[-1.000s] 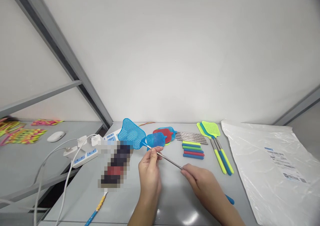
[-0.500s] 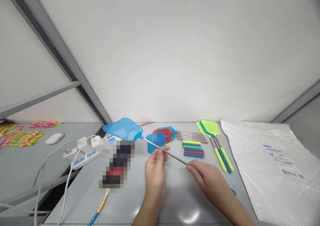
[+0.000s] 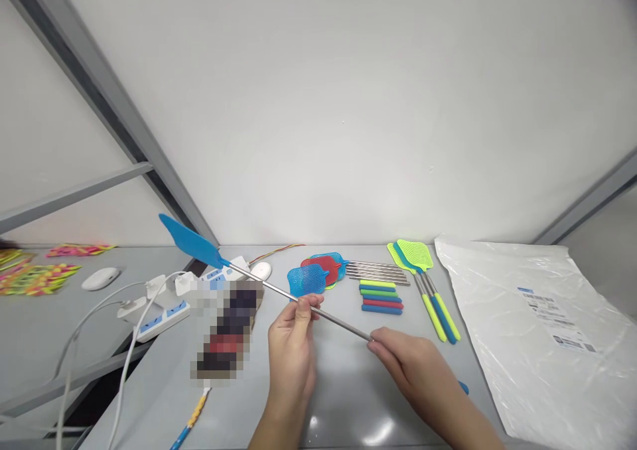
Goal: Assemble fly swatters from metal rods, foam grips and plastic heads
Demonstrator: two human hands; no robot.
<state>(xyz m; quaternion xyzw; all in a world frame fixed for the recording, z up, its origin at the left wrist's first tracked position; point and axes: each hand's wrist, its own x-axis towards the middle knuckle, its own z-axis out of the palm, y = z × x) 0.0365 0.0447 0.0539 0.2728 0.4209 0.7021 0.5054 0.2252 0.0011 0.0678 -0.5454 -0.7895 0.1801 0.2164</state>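
A blue fly swatter (image 3: 194, 241) is held above the table, its head turned nearly edge-on at the upper left. Its thin metal rod slopes down to the right. My left hand (image 3: 293, 344) pinches the rod near its middle between thumb and fingers. At the lower end, my right hand (image 3: 415, 364) is closed around the rod, so its tip is hidden. Beyond my hands lie loose swatter heads, a blue one (image 3: 306, 281) and a red one (image 3: 327, 266) among them, several metal rods (image 3: 378, 271) and a stack of coloured handle grips (image 3: 382, 298).
Swatters with yellow and blue grips (image 3: 438, 307) lie at the right, beside a white plastic package (image 3: 502, 330). Power strips (image 3: 164, 320) with white cables, a pixelated object (image 3: 226, 330) and a white mouse (image 3: 100, 279) are on the left. A blue piece (image 3: 463, 387) shows behind my right forearm.
The swatter's head has swung up and left and turned from face-on to edge-on, with more rod showing. My left hand has closed on the rod; my right hand has hardly moved.
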